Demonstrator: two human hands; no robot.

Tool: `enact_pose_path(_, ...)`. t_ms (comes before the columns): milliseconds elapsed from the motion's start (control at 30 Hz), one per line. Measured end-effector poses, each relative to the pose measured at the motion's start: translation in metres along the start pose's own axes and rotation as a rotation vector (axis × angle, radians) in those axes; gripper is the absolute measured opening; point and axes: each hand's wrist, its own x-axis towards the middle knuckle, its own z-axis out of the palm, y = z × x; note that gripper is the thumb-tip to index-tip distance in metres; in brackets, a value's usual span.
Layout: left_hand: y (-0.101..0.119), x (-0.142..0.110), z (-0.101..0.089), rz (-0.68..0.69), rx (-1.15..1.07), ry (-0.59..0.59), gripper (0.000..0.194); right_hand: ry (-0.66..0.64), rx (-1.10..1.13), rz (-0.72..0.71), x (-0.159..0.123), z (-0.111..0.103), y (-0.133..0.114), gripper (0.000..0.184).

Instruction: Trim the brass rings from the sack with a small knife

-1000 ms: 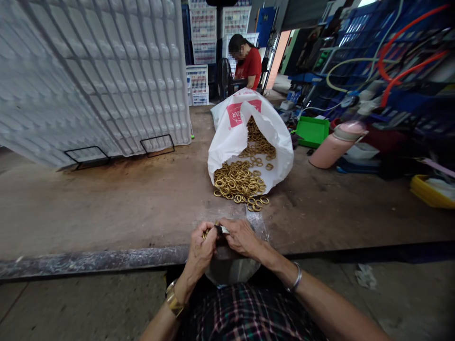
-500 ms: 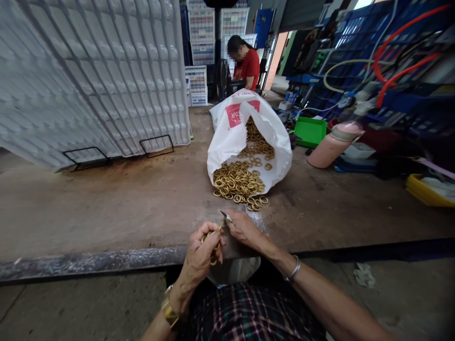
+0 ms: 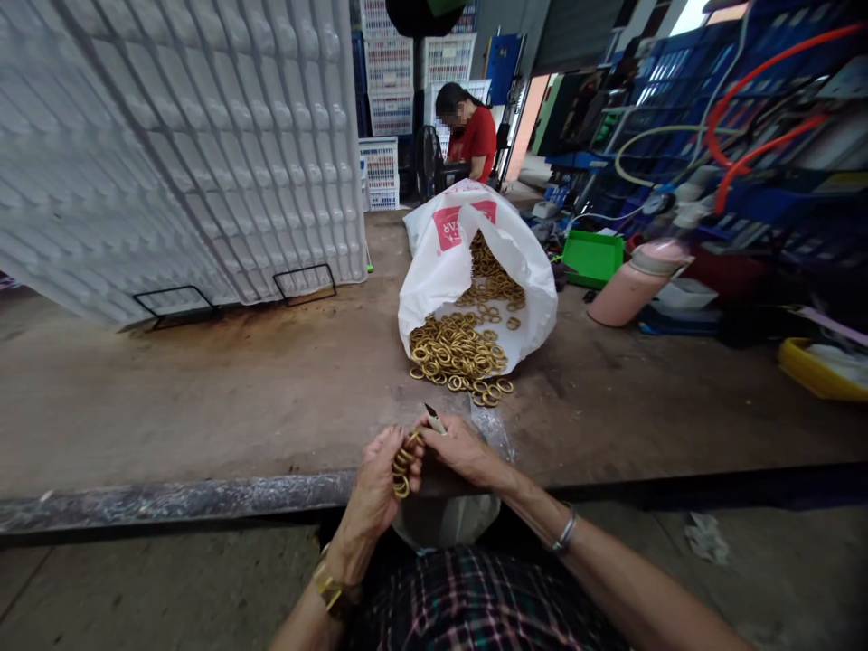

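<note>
My left hand (image 3: 377,481) is closed round a short stack of brass rings (image 3: 402,465) at the near edge of the brown workbench (image 3: 223,398). My right hand (image 3: 462,448) is pinched on a small blade tool (image 3: 434,418) whose tip points up and away, right beside the stack. Both hands touch each other over a clear plastic bag (image 3: 451,517) that hangs off the bench edge. Ahead lies a white plastic sack (image 3: 448,258), open toward me, with a heap of loose brass rings (image 3: 456,353) spilling from its mouth onto the bench.
A large white gridded panel (image 3: 176,145) leans at the back left. A pink flask (image 3: 634,282), a green tray (image 3: 594,256) and a yellow tray (image 3: 817,369) sit at the right. A person in a red shirt (image 3: 475,136) works behind the sack, near stacked white crates.
My hands parted half a second ago, the tool lifting clear, and have now come back together. The stack of rings shows more plainly in my left hand.
</note>
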Motion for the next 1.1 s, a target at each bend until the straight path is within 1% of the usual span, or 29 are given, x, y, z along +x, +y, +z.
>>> enact_pose_path(100,-0.002,0.0,-0.003,0.005,-0.005,0.052,0.032,0.154,-0.162,-0.1,0.001,-0.001,-0.001,0.013)
enact_pose_path(167,-0.003,0.0,-0.005,0.013,-0.015,0.074,0.033,0.186,-0.282,-0.176,0.001,-0.001,-0.002,0.014)
enact_pose_path(233,-0.003,0.0,-0.006,0.018,-0.023,0.093,0.033,0.183,-0.361,-0.225,-0.001,-0.001,-0.004,0.014)
enact_pose_path(300,-0.003,-0.001,-0.007,0.018,-0.022,0.095,0.035,0.177,-0.391,-0.241,-0.002,0.0,-0.005,0.014)
enact_pose_path(467,-0.003,-0.005,-0.006,-0.029,-0.019,-0.002,0.033,0.197,-0.452,-0.28,-0.004,0.003,-0.005,0.016)
enact_pose_path(533,-0.004,-0.006,-0.006,-0.034,-0.017,-0.018,0.032,0.192,-0.487,-0.287,-0.004,0.004,-0.004,0.016)
enact_pose_path(600,-0.005,-0.006,-0.006,-0.014,0.011,0.006,0.032,0.167,-0.491,-0.28,-0.003,0.005,-0.002,0.016)
enact_pose_path(700,-0.006,-0.003,-0.007,-0.012,0.043,0.055,0.031,0.149,-0.422,-0.249,-0.001,0.006,-0.002,0.015)
enact_pose_path(767,-0.005,-0.001,-0.008,-0.073,-0.003,0.055,0.029,0.162,-0.362,-0.214,0.001,0.007,-0.004,0.015)
enact_pose_path(900,-0.002,0.003,-0.008,-0.294,-0.219,0.049,0.017,0.162,-0.293,-0.15,0.006,0.007,-0.008,0.017)
enact_pose_path(967,0.0,0.003,-0.007,-0.379,-0.321,0.055,0.011,0.155,-0.274,-0.127,0.007,0.006,-0.009,0.019)
enact_pose_path(1033,0.003,0.003,-0.005,-0.425,-0.401,0.055,0.01,0.131,-0.27,-0.132,0.006,0.005,-0.008,0.018)
enact_pose_path(1100,0.004,0.002,-0.003,-0.45,-0.465,0.056,0.014,0.094,-0.279,-0.159,0.005,0.003,-0.006,0.015)
